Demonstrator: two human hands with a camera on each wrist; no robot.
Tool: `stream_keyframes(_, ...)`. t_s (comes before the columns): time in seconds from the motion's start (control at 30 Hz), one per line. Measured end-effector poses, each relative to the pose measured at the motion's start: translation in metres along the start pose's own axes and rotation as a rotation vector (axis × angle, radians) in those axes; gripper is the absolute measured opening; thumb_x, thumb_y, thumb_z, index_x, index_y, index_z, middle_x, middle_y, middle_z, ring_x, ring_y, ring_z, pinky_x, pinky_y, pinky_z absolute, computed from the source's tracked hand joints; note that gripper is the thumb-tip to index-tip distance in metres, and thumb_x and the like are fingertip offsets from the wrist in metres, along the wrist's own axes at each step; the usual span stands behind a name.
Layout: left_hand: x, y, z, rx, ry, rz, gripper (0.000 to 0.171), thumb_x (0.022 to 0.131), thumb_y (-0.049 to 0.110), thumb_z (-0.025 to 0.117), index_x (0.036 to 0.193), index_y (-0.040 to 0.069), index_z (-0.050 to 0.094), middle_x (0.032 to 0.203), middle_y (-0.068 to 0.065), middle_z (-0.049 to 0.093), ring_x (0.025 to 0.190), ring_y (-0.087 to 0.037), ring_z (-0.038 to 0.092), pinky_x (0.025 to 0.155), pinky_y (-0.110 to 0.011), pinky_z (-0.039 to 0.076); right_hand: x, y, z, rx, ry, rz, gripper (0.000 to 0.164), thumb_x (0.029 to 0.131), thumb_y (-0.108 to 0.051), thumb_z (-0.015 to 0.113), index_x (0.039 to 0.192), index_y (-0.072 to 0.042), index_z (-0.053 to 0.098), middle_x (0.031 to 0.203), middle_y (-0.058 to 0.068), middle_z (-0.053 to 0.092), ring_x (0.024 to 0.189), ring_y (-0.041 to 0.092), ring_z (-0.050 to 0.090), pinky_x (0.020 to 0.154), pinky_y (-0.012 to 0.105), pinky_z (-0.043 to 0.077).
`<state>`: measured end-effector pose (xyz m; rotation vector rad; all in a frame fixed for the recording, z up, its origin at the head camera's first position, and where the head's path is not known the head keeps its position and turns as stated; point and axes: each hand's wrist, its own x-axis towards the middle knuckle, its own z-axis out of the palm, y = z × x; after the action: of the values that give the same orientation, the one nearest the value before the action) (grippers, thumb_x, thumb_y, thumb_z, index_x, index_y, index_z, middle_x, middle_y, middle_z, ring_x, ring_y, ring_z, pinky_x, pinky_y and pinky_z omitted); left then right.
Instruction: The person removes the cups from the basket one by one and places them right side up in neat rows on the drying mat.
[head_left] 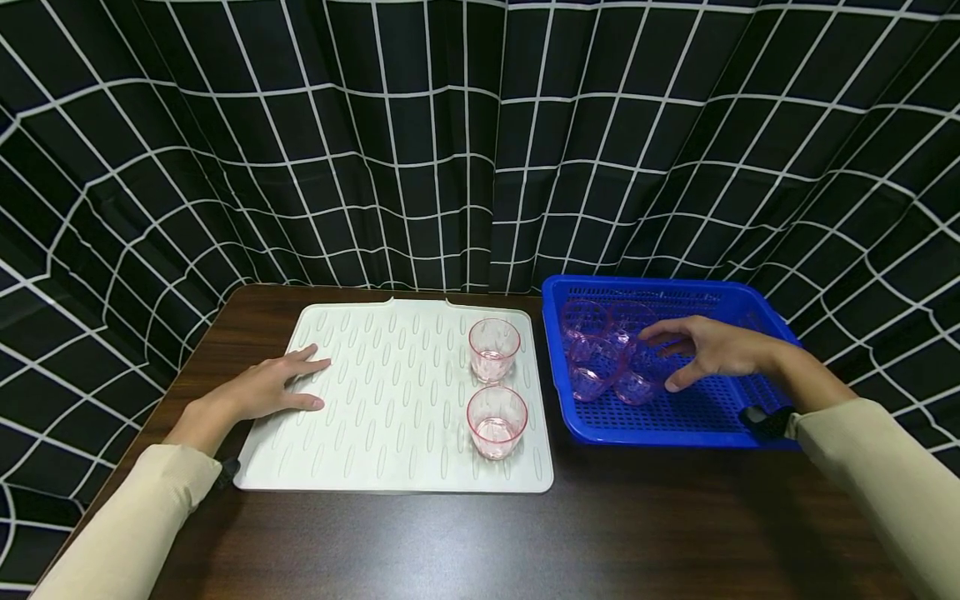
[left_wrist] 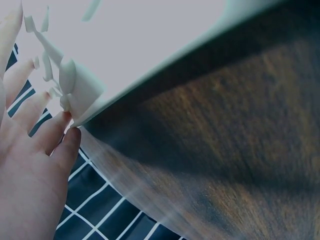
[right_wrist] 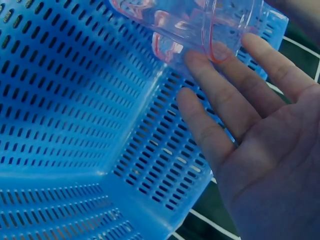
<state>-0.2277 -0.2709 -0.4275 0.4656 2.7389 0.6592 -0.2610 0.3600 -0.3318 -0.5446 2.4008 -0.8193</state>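
My left hand [head_left: 262,387] lies over the left edge of a white ribbed draining tray [head_left: 360,479], fingers spread. The left wrist view has its fingertips at the tray's edge [left_wrist: 150,85]. Two clear pink-rimmed tumblers stand upright on the tray's right side, a rear one [head_left: 494,346] and a front one [head_left: 497,421]. My right hand [head_left: 716,346] reaches into a blue perforated basket [head_left: 675,437], thumb and fingers apart. Its straight fingers overlap a tumbler's rim in the right wrist view; whether they touch is unclear. Several pink tumblers [head_left: 636,387] stand in the basket's left half.
Tray and basket sit side by side on a dark wooden table [head_left: 450,542], with a narrow gap between them. A black curtain [head_left: 420,150] with white grid lines hangs behind the table and around both sides.
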Motion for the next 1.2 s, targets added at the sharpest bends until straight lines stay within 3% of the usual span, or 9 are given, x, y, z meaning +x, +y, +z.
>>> stream_keyframes(0.5,-0.001,0.001,-0.001,0.004,0.012,0.012,0.078,0.083,0.047,0.077,0.146,0.008,0.051,0.159,-0.026,0.025,0.143,-0.054,0.021,0.107,-0.071,0.024,0.002,-0.005,0.005,-0.015,-0.024,0.018,0.085,0.078,-0.011,0.084,0.146,0.005,0.037,0.147,0.035,0.037,0.131,0.057,0.040,0.097,0.061,0.047)
stream_keyframes(0.77,-0.001,-0.001,0.000,0.015,0.009,0.013,0.080,0.083,0.049,0.076,0.146,0.009,0.051,0.160,-0.024,0.026,0.143,-0.053,0.022,0.107,-0.071,0.024,0.002,-0.004,0.005,0.016,-0.022,0.003,0.081,0.078,-0.007,0.083,0.145,0.006,0.039,0.145,0.036,0.038,0.130,0.058,0.040,0.091,0.053,0.053)
stream_keyframes(1.2,-0.002,0.001,0.000,0.002,0.008,0.016,0.079,0.083,0.047,0.076,0.146,0.008,0.050,0.159,-0.026,0.025,0.143,-0.054,0.021,0.107,-0.071,0.025,-0.007,-0.014,0.003,-0.097,0.069,-0.024,0.082,0.081,-0.017,0.083,0.145,0.009,0.039,0.141,0.033,0.048,0.125,0.052,0.050,0.091,0.053,0.053)
